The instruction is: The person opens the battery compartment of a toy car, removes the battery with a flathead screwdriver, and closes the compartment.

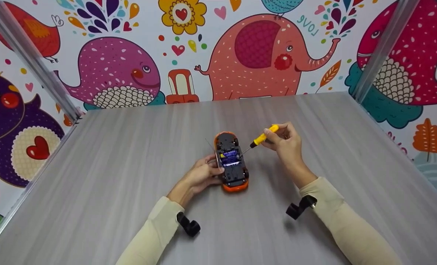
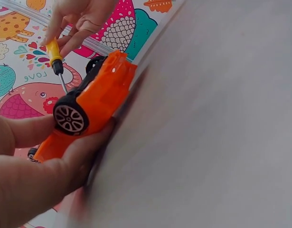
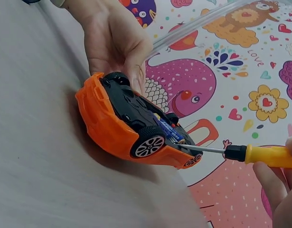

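Note:
An orange toy car [image 1: 235, 177] is turned wheels-up near the middle of the table, its black underside facing me. My left hand [image 1: 201, 174] grips it along its left side, the thumb on the underside edge. Blue batteries [image 1: 230, 158] lie in the uncovered compartment at its centre. My right hand [image 1: 287, 142] holds a screwdriver [image 1: 265, 135] by its yellow handle. In the right wrist view the screwdriver's metal shaft [image 3: 207, 149] slants to the compartment's edge beside a blue battery [image 3: 168, 129]; whether the tip touches the battery cannot be told.
The grey wood-grain table [image 1: 104, 176] extends around the car. Behind it stands a wall [image 1: 189, 55] printed with cartoon animals, with metal posts [image 1: 386, 51] at the corners. A thin wire-like antenna [image 1: 209, 144] sticks out beside the car. Black camera mounts [image 1: 189, 225] sit on both wrists.

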